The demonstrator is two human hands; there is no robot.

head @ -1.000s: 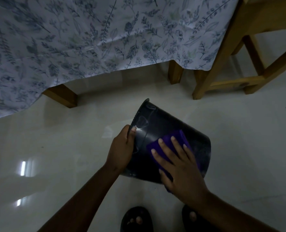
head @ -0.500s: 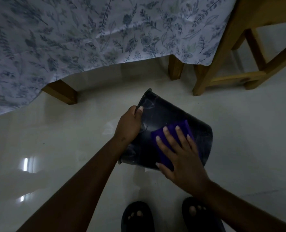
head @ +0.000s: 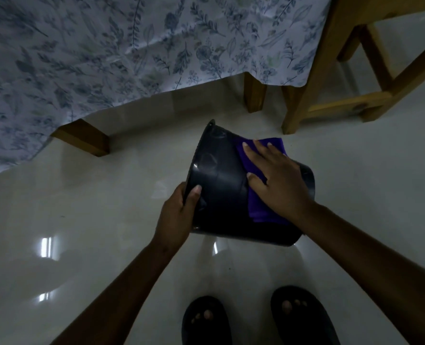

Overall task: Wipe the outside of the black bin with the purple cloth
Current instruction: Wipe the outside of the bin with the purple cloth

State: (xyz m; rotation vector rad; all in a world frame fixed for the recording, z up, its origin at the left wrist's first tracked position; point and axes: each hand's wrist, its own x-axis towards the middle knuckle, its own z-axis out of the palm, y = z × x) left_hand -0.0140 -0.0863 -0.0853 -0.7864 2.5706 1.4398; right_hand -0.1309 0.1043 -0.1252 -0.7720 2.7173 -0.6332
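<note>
The black bin (head: 221, 195) is held tipped on its side above the pale floor, its open mouth facing left and its base to the right. My left hand (head: 179, 217) grips the rim at the lower left, thumb on the outer wall. My right hand (head: 278, 180) lies flat with fingers spread, pressing the purple cloth (head: 256, 207) against the bin's upper outer wall. The cloth reaches over the far side of the bin and hangs down below my palm.
A table with a leaf-print cloth (head: 131, 51) hangs over the far side, its wooden legs (head: 82, 138) standing on the glossy floor. A wooden chair frame (head: 331, 83) stands at the upper right. My two feet in dark sandals (head: 253, 319) are at the bottom.
My right hand has slid the purple cloth up and away across the bin's wall, toward the far side. My left hand has shifted lower along the rim, and the bin has turned slightly.
</note>
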